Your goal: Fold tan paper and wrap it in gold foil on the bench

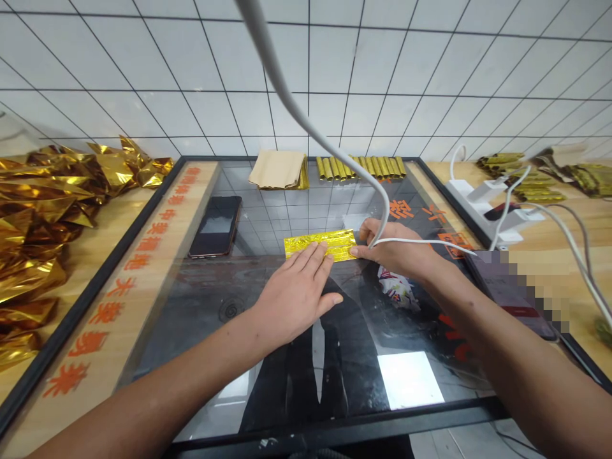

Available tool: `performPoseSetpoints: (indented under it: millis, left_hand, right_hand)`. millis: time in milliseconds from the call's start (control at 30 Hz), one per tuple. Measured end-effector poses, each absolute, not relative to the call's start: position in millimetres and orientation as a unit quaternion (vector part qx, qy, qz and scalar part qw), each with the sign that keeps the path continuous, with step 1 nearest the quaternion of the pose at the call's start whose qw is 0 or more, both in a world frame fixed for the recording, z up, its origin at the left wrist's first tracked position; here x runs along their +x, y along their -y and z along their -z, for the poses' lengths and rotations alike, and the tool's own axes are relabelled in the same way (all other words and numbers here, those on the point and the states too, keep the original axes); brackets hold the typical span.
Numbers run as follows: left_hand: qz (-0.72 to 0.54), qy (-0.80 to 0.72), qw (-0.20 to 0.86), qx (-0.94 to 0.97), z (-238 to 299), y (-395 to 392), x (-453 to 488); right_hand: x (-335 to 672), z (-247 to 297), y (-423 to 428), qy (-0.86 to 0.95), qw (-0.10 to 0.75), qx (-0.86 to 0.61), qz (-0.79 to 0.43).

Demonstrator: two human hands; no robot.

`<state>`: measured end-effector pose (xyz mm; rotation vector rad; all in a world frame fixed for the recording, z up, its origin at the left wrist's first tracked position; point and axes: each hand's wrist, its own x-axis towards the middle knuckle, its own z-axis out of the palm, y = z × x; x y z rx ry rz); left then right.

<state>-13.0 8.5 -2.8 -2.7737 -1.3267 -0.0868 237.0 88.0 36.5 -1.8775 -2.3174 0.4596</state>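
A small sheet of shiny gold foil paper (318, 241) with lengthwise creases lies on the glass tabletop. My left hand (297, 293) rests flat across its lower middle, fingers stretched out and thumb apart. At the sheet's right end, my right hand (394, 247) has its thumb on the foil and its fingers curled, gripping that edge. Behind the sheet is a stack of tan-backed foil paper (277, 169). Beside the stack, a row of several rolled gold foil tubes (335, 168) lines the back edge.
Folded gold foil pieces (52, 204) heap at the left. A dark phone (216, 224) lies on the glass. A crumpled wrapper (398, 287) shows near my right forearm. To the right are a power strip (471, 197), another device (507, 287) and more foil rolls (530, 185). A white cable (306, 118) hangs in front.
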Motion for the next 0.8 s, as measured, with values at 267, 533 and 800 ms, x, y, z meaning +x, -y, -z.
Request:
performPoseSetpoints:
  millis: [267,533,800]
  left_hand:
    - [0.038,0.432,0.043,-0.900,4,-8,-12]
    - [0.048,0.432,0.046,-0.899,6,-7,-12]
    - [0.048,0.433,0.043,-0.899,5,-6,-11]
  right_hand:
    - [225,-37,-78,0.771,0.129,-0.615,-0.098]
    - [208,-26,-59,0.821,0.100,-0.561,0.029]
    - [206,-27,-37,0.871,0.137,-0.467,0.066]
